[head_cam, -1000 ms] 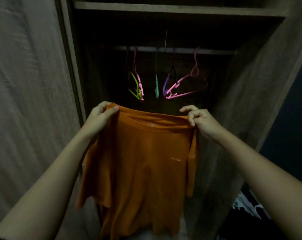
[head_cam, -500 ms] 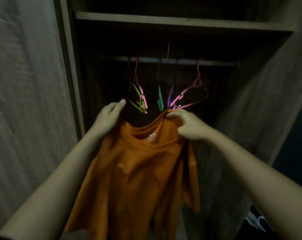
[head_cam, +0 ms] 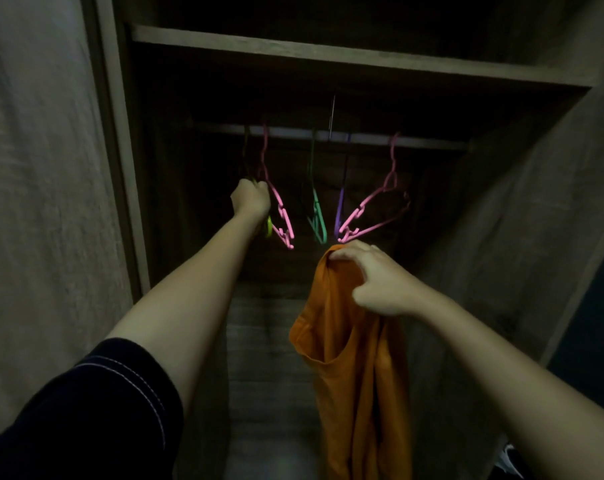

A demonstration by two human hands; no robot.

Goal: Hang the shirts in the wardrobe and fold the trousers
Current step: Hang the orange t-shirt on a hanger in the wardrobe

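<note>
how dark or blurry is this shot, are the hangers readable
Head view: dim, with the wardrobe interior near black behind the rail; the pink hanger and orange shirt are legible by colour; the yellow-green hanger in the left hand is mostly lost in shadow; the panel on the left looks smeared by motion blur.

Dim, murky light, deep shadow at centre (soft blur at left), edges bowed.

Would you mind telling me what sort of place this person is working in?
Probably a bedroom, at an open wooden wardrobe: a rail carrying coloured plastic hangers, a shelf above it, and an orange shirt held up.
</note>
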